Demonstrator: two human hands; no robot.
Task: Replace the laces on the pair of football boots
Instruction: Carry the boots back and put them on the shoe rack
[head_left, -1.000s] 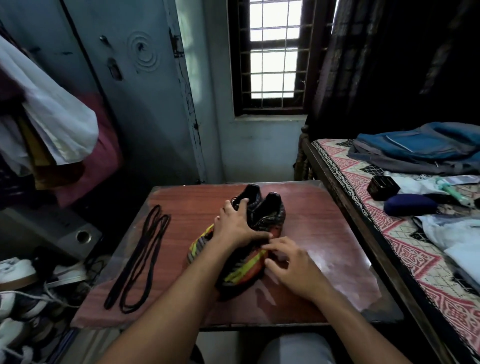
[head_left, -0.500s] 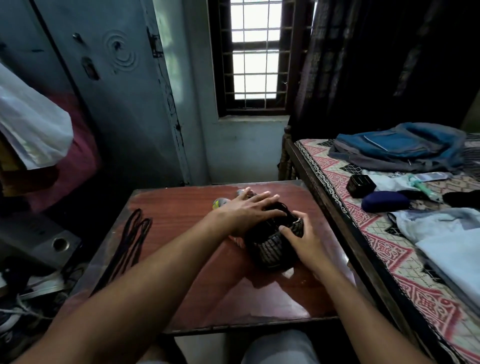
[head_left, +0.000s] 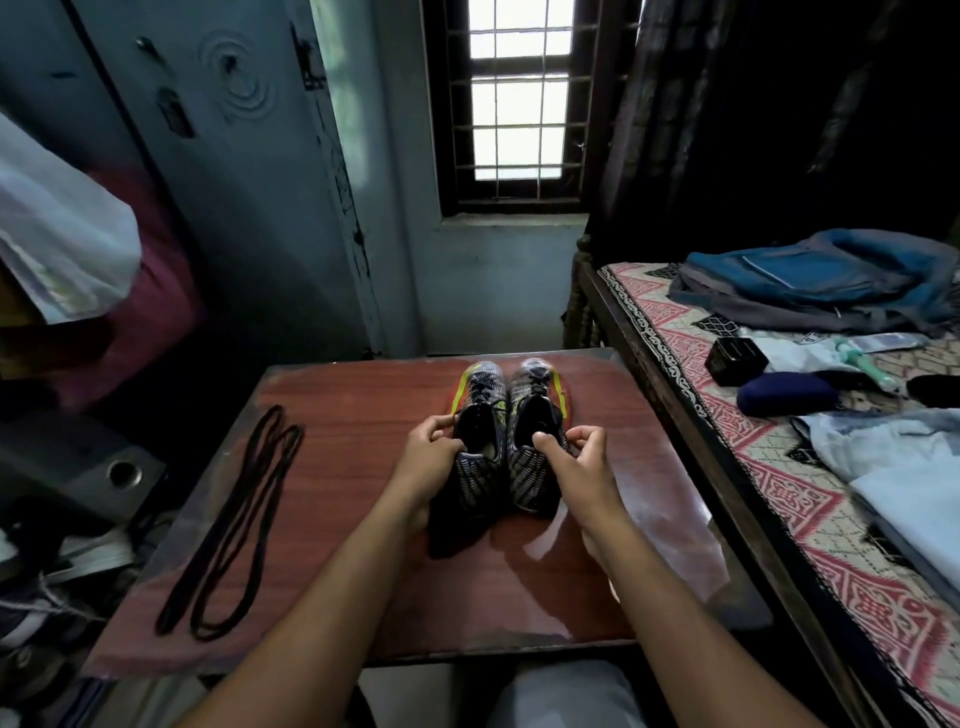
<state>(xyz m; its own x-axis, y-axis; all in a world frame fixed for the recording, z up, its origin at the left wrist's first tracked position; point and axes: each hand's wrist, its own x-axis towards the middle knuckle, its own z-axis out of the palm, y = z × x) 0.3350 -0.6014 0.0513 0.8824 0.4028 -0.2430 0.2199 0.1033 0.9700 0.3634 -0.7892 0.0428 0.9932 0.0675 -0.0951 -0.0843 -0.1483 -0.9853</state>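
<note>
Two football boots stand side by side on the reddish table (head_left: 363, 467), toes pointing away from me, both black and grey patterned with yellow and orange trim. My left hand (head_left: 428, 457) grips the heel collar of the left boot (head_left: 480, 415). My right hand (head_left: 582, 462) pinches the heel collar of the right boot (head_left: 535, 410). Dark laces are still threaded near both toes. A pair of long black laces (head_left: 234, 530) lies looped on the table's left side, well apart from the boots.
A bed (head_left: 727, 467) with a patterned cover runs along the table's right edge, holding a blue bag (head_left: 810, 280), a small black box (head_left: 735, 358) and clothes. Shoes and a speaker (head_left: 104, 467) crowd the floor to the left. A window is straight ahead.
The boots went from lying with heels away to standing upright side by side with heels toward me. Both hands shifted from on top of them to gripping one heel each.
</note>
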